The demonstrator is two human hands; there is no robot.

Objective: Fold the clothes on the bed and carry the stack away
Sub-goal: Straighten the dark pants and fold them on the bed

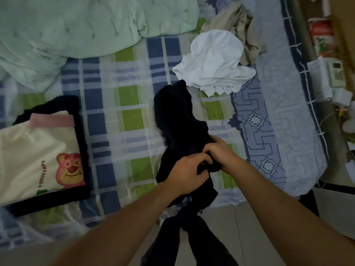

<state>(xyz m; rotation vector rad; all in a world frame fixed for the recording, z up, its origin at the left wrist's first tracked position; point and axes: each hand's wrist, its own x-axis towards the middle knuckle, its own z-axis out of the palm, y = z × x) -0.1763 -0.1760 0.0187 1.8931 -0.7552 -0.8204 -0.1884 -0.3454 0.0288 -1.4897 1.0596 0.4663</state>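
**Dark clothes held over the edge of a checked bed**

The bed (134,104) has a checked sheet in blue, green and white. On its right side lies a blue blanket (278,116) with star shapes and lines. A big, puffy, pale green quilt (76,25) is bunched up at the far left of the bed.

Both hands meet near the bed's front edge. The left hand (187,172) and the right hand (221,150) have their fingers curled tight into a dark navy garment (178,120). Part of it lies crumpled on the sheet, and the rest hangs down past the edge over the pale floor tiles (230,237).

On the left sits a folded stack (38,156). A cream shirt with a pink bear picture is on top, and something dark lies under it.

Farther back, a crumpled white shirt (213,62) lies on the bed, with a beige garment (236,22) bunched just behind it.

Past the right side of the bed there are boxes and small things (326,54), too blurry to name.
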